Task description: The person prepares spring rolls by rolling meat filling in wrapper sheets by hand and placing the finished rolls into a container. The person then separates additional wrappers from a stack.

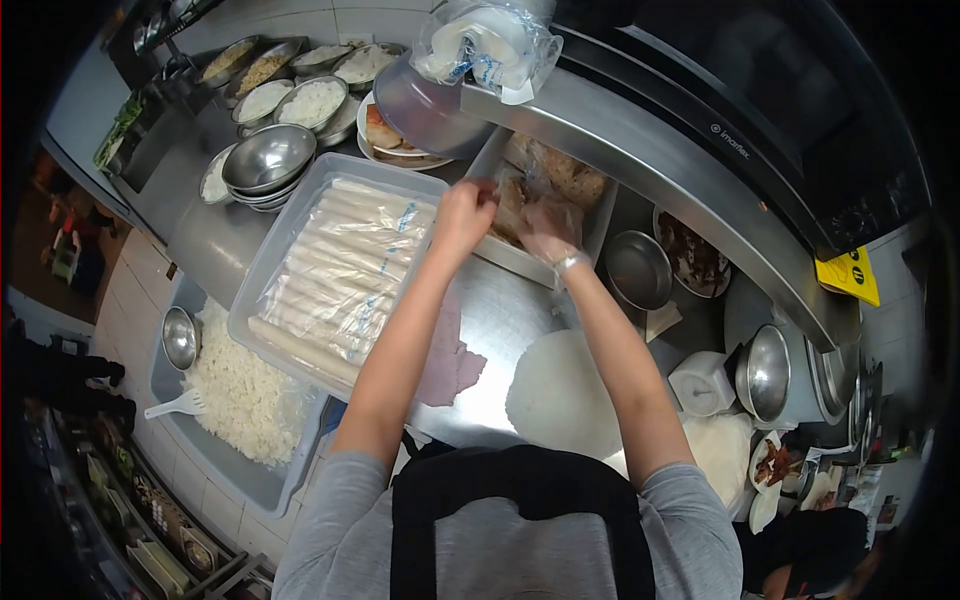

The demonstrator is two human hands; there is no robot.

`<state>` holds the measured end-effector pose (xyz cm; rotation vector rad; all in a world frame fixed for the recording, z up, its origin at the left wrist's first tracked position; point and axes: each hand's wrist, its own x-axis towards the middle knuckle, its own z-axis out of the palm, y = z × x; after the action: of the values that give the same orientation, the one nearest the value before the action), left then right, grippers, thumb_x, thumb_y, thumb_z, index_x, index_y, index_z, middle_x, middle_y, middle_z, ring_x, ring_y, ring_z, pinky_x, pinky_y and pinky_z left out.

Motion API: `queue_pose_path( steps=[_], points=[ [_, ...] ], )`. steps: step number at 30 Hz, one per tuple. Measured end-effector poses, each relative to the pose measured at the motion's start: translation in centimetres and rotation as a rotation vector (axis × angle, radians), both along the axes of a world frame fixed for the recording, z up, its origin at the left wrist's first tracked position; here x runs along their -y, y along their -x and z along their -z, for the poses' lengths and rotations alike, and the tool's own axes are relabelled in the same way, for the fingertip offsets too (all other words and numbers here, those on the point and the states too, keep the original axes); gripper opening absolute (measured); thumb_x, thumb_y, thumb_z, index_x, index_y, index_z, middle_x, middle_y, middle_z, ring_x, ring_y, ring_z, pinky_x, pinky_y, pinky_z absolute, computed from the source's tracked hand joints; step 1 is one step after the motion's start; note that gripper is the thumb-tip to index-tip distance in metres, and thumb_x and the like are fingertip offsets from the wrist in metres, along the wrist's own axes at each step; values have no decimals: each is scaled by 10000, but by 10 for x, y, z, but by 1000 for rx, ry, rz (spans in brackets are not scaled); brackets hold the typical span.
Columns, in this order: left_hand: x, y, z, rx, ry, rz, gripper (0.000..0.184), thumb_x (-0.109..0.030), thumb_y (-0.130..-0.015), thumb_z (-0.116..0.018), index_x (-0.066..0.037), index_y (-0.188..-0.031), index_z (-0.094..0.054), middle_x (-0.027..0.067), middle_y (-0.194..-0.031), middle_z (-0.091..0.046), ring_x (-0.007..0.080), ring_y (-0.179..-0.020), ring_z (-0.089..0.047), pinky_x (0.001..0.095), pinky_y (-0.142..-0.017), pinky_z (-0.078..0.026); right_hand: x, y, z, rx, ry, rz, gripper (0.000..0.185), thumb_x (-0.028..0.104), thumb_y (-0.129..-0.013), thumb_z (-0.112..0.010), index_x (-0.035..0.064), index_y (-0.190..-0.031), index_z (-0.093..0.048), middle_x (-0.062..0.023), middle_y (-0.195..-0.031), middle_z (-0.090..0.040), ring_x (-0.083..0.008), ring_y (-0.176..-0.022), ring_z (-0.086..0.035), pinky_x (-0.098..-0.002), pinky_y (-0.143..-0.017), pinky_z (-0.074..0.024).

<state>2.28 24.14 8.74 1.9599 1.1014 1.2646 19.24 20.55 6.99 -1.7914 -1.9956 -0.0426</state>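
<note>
My left hand (pixel 467 213) is closed at the near left corner of a deep grey bin (pixel 520 262), its fingertips curled together. What those fingers pinch, if anything, is too small to tell. Clear plastic covers my right hand (pixel 550 230), which reaches into the same bin; its fingers are blurred and partly hidden. Brown food pieces in a clear plastic bag (pixel 567 178) fill the bin around and beyond the right hand. Left of my left forearm, a grey tub (pixel 238 318) holds long pale rolls under plastic film (pixel 345 262).
A thin purple sheet (pixel 450 355) and a round white sheet (pixel 562 390) lie on the steel counter (pixel 490 325). A steel shelf (pixel 680 180) carrying a microwave (pixel 740 110) overhangs the bin. Lower left, rice (pixel 240 390) fills a tray. Steel bowls (pixel 268 160) stand at the back left.
</note>
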Motion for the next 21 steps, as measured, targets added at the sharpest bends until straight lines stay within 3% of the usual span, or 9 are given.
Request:
queue_pose_path(
  steps=[3,5,6,9,12,14,16,20,21],
  points=[
    [-51,-32,1,-82,15,-1,273,-177,-791,-659,-8,-1004,-681,194,-925,-691,321,-837,-685,387,-739,-532,10,-13,11,24,67,-72,156,189,-789,-579,56,-755,-652,-162,-800,-650,-364,-781,-632,-463,-711,-484],
    [-88,-54,11,-528,48,27,307,-243,-772,-663,-23,-984,-694,201,-967,-683,331,-890,-670,407,-814,-522,8,-20,25,-25,202,-15,183,196,-812,-542,58,-807,-663,-169,-846,-656,-359,-803,-629,-454,-744,-484],
    [-115,-65,31,-527,41,34,307,-243,-772,-663,-23,-984,-694,201,-967,-683,331,-890,-670,407,-814,-522,8,-23,25,-24,197,-6,183,196,-812,-542,58,-807,-663,-169,-846,-656,-359,-803,-629,-454,-744,-484],
    [-167,-87,69,-1003,-104,373,391,-195,-713,-686,-55,-1078,-684,203,-1060,-667,362,-1029,-631,441,-895,-502,10,-25,17,95,477,-153,244,217,-853,-474,52,-852,-654,-169,-925,-657,-348,-862,-628,-454,-773,-477],
    [-171,-94,74,-770,22,207,408,-177,-741,-659,-58,-1132,-656,195,-1131,-651,338,-1083,-616,442,-914,-496,21,-21,-3,127,506,-200,320,173,-821,-443,5,-904,-702,-189,-990,-682,-368,-923,-661,-448,-823,-514],
    [-161,-92,62,-821,57,195,408,-151,-767,-622,-62,-1165,-634,180,-1163,-644,322,-1114,-607,439,-931,-488,23,-18,-6,84,542,-145,329,198,-836,-443,0,-890,-699,-193,-996,-678,-363,-937,-659,-441,-823,-514],
    [-152,-89,47,-814,205,168,383,-142,-777,-630,-34,-1144,-629,205,-1112,-658,327,-1038,-644,428,-828,-538,17,-22,12,75,528,-73,236,228,-883,-463,88,-899,-652,-150,-930,-659,-345,-862,-634,-432,-779,-486],
    [-169,-87,69,-830,267,313,346,-148,-781,-666,11,-1087,-633,200,-1029,-682,298,-860,-693,381,-675,-570,23,-22,-13,-244,292,38,213,223,-878,-489,94,-934,-649,-161,-927,-654,-346,-866,-635,-421,-794,-484],
    [-162,-85,63,-598,483,334,302,-150,-802,-668,14,-1054,-638,170,-970,-688,253,-775,-684,355,-595,-552,17,-25,-12,-268,113,89,207,217,-879,-498,91,-949,-647,-162,-921,-654,-343,-866,-638,-415,-792,-482]
  ],
)
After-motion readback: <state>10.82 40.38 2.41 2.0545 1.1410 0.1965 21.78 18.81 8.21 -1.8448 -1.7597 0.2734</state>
